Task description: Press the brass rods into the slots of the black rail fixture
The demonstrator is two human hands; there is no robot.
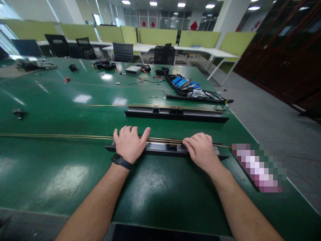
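Observation:
A long black channel-shaped bar (160, 153) with a grey inner face lies crosswise on the green table in front of me. Thin gold-coloured rods (62, 136) run along it and stretch far out to the left. Flat over the bar's left part rests my left hand (129, 145), thumb out to the side and fingers extended across the rods. My right hand (202, 150) pinches a thin gold rod between thumb and fingers near the bar's right end. A dark block (172, 145) sits in the channel between both hands. The palms hide parts of the bar.
A second black bar (175, 116) with thin rods along it lies farther back. Behind it is a black tray (174, 85) holding blue items. A blurred pink-and-white object (255, 167) lies near the table's right edge. Small parts and a white box (133, 70) are at the far side.

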